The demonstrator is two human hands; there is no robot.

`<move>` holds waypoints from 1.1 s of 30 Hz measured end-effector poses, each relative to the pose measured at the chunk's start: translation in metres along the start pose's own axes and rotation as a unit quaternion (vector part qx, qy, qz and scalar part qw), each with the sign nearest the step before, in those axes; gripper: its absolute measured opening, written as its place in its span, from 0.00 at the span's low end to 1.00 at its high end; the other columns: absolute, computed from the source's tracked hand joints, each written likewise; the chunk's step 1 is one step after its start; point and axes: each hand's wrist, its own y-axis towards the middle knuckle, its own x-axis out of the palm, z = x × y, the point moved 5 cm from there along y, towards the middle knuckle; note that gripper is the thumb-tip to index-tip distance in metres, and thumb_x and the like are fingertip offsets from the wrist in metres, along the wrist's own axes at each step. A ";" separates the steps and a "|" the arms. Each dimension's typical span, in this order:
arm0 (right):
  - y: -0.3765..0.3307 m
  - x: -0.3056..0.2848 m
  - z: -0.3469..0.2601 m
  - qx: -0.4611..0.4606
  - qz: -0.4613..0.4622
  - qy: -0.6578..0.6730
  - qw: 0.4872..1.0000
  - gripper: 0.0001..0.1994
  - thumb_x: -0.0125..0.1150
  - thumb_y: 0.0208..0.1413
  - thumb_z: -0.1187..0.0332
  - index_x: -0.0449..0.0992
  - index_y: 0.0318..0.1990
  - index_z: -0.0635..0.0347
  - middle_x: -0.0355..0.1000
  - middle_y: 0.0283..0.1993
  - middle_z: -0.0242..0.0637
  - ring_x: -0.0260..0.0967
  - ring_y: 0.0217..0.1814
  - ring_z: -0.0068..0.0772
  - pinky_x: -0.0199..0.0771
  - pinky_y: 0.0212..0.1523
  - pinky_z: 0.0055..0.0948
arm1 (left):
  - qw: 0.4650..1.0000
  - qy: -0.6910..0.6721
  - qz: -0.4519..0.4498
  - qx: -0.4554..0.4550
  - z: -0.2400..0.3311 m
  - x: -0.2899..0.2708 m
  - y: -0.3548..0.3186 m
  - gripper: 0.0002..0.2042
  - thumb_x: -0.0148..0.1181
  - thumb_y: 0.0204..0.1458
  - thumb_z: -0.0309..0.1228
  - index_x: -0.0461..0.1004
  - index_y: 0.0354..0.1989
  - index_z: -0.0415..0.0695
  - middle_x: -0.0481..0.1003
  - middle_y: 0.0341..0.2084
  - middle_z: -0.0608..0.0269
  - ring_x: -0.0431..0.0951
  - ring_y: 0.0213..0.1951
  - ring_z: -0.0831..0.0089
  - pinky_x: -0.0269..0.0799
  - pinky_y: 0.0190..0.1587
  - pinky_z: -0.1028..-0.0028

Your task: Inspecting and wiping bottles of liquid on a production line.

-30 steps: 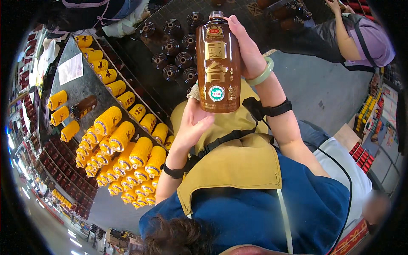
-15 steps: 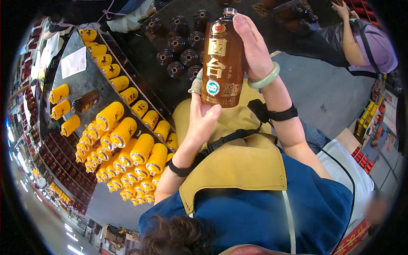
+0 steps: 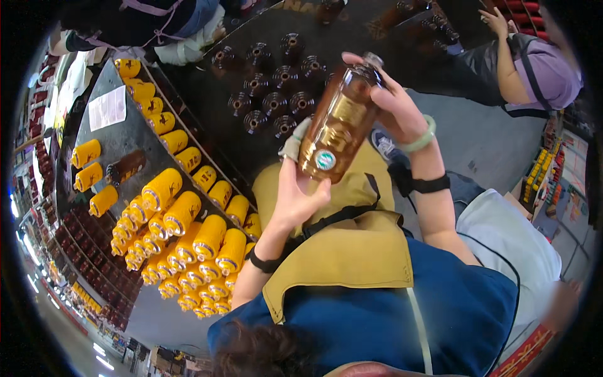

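A brown glass bottle point(image 3: 336, 125) with gold lettering and a small round green-and-white sticker is tilted between my hands, its open neck toward the upper right. My left hand point(image 3: 301, 188) grips it near the base, thumb in front; a pale covering shows on one finger. Round the shoulder and neck close the fingers of my right hand point(image 3: 399, 103), with a pale green bangle at that wrist. Just beyond the bottle, several dark brown bottles point(image 3: 274, 103) stand upright on a dark surface.
Many yellow bottles point(image 3: 210, 235) stand in rows on the left, and another brown bottle point(image 3: 125, 166) lies among a few of them. A white paper sheet point(image 3: 107, 108) rests there too. Two other people are near: one at upper left, one in purple point(image 3: 549, 75) at upper right.
The bottle has tipped, its neck swinging right and its lettered front turning out of square view. My right hand has moved right and down with the neck; my left keeps its hold on the base.
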 end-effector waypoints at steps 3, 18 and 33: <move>-0.021 -0.017 -0.022 0.018 -0.050 -0.112 0.992 0.35 0.72 0.52 0.64 0.65 0.66 0.65 0.69 0.61 0.38 0.68 0.62 0.28 0.64 0.65 0.28 | 0.997 0.046 -0.061 -0.022 -0.001 0.012 0.002 0.47 0.62 0.43 0.21 0.44 0.74 0.35 0.53 0.70 0.53 0.56 0.71 0.65 0.51 0.73 0.64; 0.124 -0.171 0.043 -0.141 0.248 -0.555 0.781 0.40 0.79 0.32 0.56 0.69 0.56 0.62 0.70 0.53 0.48 0.69 0.58 0.50 0.68 0.63 0.42 | 0.983 0.136 0.111 -0.052 -0.022 -0.024 0.018 0.13 0.48 0.59 0.19 0.73 0.50 0.35 0.73 0.28 0.63 0.74 0.40 0.73 0.68 0.51 0.71; 0.235 -0.228 0.150 -0.057 0.111 -0.651 0.749 0.44 0.81 0.33 0.58 0.67 0.62 0.60 0.71 0.59 0.48 0.70 0.61 0.49 0.69 0.63 0.41 | 0.924 0.292 0.236 -0.071 -0.007 -0.043 -0.006 0.21 0.56 0.58 0.20 0.69 0.61 0.39 0.79 0.40 0.60 0.79 0.44 0.73 0.72 0.51 0.72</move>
